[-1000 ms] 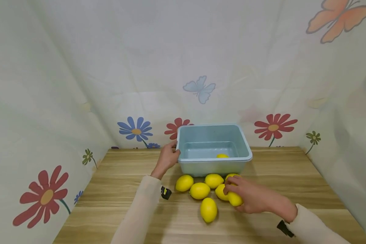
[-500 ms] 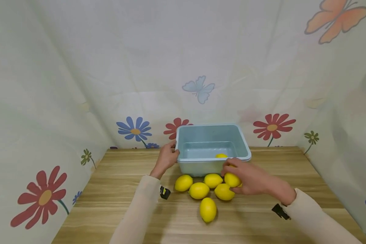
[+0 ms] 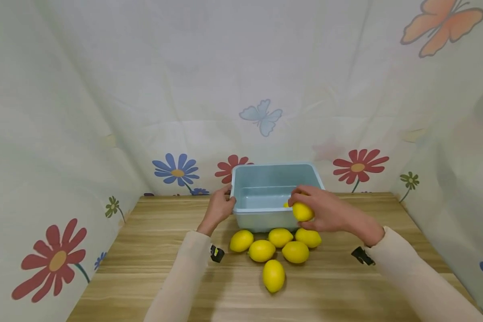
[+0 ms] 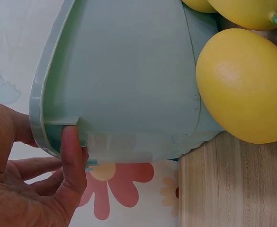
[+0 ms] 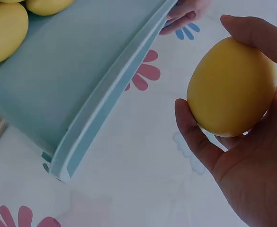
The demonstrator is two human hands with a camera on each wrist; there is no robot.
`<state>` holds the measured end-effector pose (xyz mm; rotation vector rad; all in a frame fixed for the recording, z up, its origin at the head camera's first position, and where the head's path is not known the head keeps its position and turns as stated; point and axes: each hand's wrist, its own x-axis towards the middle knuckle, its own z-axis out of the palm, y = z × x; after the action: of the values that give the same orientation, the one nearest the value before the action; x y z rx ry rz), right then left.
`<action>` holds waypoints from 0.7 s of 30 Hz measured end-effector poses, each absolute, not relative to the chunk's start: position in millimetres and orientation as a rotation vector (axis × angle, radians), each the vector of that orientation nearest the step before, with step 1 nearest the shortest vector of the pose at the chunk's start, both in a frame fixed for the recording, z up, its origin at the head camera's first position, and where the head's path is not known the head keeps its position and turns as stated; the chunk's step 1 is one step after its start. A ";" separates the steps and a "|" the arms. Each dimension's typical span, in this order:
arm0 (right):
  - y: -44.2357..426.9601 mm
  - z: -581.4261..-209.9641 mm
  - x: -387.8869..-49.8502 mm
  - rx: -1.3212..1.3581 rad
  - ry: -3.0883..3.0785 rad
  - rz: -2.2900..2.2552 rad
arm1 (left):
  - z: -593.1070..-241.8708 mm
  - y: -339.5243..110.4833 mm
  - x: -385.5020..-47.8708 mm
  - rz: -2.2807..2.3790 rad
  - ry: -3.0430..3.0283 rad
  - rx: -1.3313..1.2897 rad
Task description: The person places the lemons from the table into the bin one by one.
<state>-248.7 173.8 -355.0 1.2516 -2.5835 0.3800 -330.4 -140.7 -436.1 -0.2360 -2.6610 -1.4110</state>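
A light blue plastic basin [image 3: 265, 220] stands at the back of the table, and my left hand [image 3: 217, 209] grips its left rim; the left wrist view shows that hand [image 4: 39, 175] pinching the basin's edge [image 4: 38, 94]. Held in my right hand [image 3: 326, 210] is a lemon [image 3: 302, 212], over the basin's front rim toward its right. In the right wrist view the fingers curl around this lemon [image 5: 233, 87], clear of the basin [image 5: 76, 137]. Another lemon [image 3: 285, 205] inside the basin is mostly hidden by the right hand.
Several lemons lie on the wooden table [image 3: 177, 241] in front of the basin, the nearest one [image 3: 273, 276] closest to me. Two of them, the left [image 3: 241, 241] and the right [image 3: 307, 238], are close to the basin's front wall. A patterned curtain [image 3: 193, 89] surrounds the table.
My right hand has lifted a lemon from the group on the table and carried it up and away from me to the basin's front rim. The left hand keeps its grip.
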 end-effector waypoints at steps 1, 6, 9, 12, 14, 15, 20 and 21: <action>173.6 -353.0 -250.3 1.246 -2.584 0.385 | -436.1 -140.8 -330.8 -1.411 -2.663 -0.237; 172.9 -345.7 -258.8 1.230 -2.589 0.409 | -435.7 -141.0 -331.5 -1.430 -2.666 -0.235; 172.3 -341.1 -262.1 1.220 -2.600 0.422 | -435.8 -140.8 -331.0 -1.423 -2.669 -0.238; 171.1 -335.4 -266.2 1.211 -2.617 0.447 | -435.7 -141.0 -331.3 -1.418 -2.671 -0.232; 170.3 -331.3 -269.4 1.207 -2.637 0.469 | -436.4 -141.3 -331.7 -1.418 -2.673 -0.230; 169.8 -329.4 -271.2 1.207 -2.642 0.475 | -436.7 -141.3 -331.9 -1.417 -2.677 -0.229; 167.4 -319.6 -282.2 1.196 -2.656 0.486 | -437.5 -141.3 -333.6 -1.405 -2.687 -0.230; 166.8 -317.9 -284.8 1.189 -2.661 0.490 | -437.3 -141.3 -333.7 -1.404 -2.686 -0.231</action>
<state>-284.8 166.8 -317.9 1.1891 -2.6608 0.4904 -333.7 -141.3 -437.3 -0.2306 -2.6862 -1.4040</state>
